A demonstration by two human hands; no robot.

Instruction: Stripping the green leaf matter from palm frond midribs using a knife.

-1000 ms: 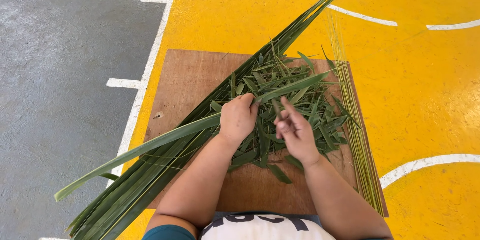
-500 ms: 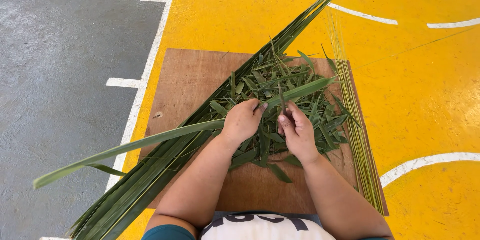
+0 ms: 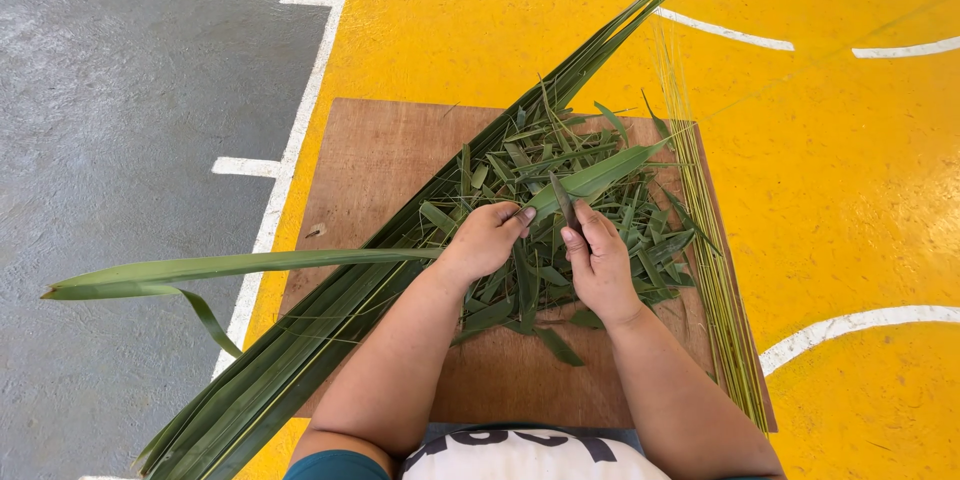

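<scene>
While both hands meet over a leaf pile, this is how the scene lies.

Setting: 1 brown wooden board lies on a yellow painted floor with white lines; grey floor lies to the left.

Left hand: the left hand is closed around 1 long green palm leaf, gripping it near the middle of its length; the leaf's free end stretches far out left over the grey floor, and its other end points up and right over the pile.

Right hand: the right hand is curled narrow around a small dark blade that stands just beside the leaf; whether it touches the leaf cannot be told.

Step in hand: judging by the blade at the leaf and the bare ribs beside, the green is being stripped from the leaf's rib.

Next move: it seems to call for a firm hold with the left hand and the blade kept close along the rib, clear of the left fingertips.

Counts: 2 hands, 1 leaf held, 1 blade, 1 board.

Uncut leaves: 1 bundle of long leaves runs diagonally from lower left to upper right; too many to count.

Trimmings: 1 heap of cut green strips, uncountable, under the hands.

Ribs: 1 sheaf of thin pale ribs along the board's right edge, uncountable.
</scene>
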